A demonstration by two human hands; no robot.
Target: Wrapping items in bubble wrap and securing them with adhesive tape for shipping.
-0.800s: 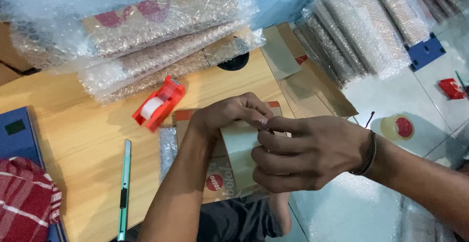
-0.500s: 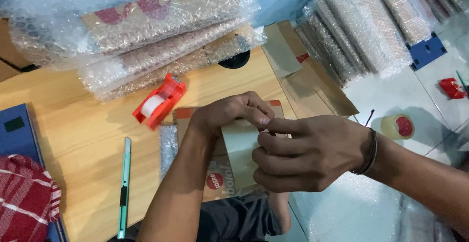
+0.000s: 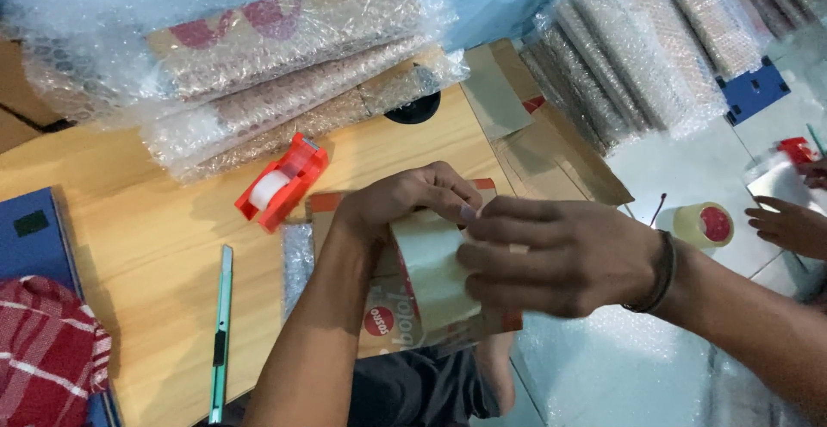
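My left hand (image 3: 405, 199) grips the top of a flat brown cardboard package (image 3: 405, 324) with red print that lies on the wooden table (image 3: 146, 246). My right hand (image 3: 560, 259) lies over the package's right side and pinches a pale strip of wide tape (image 3: 435, 276) that runs down its front. A red tape dispenser (image 3: 282, 181) sits just left of my left hand.
Bubble-wrapped packages (image 3: 276, 56) are stacked at the back of the table, and more (image 3: 637, 56) stand in a row at right. A green utility knife (image 3: 221, 328), a blue box (image 3: 34, 246), red checked cloth (image 3: 47, 354), a tape roll (image 3: 702, 224) and another person's hand (image 3: 788, 224) are nearby.
My right hand has slid a little to the left over the package, covering more of the tape strip. My left hand has stayed in place.
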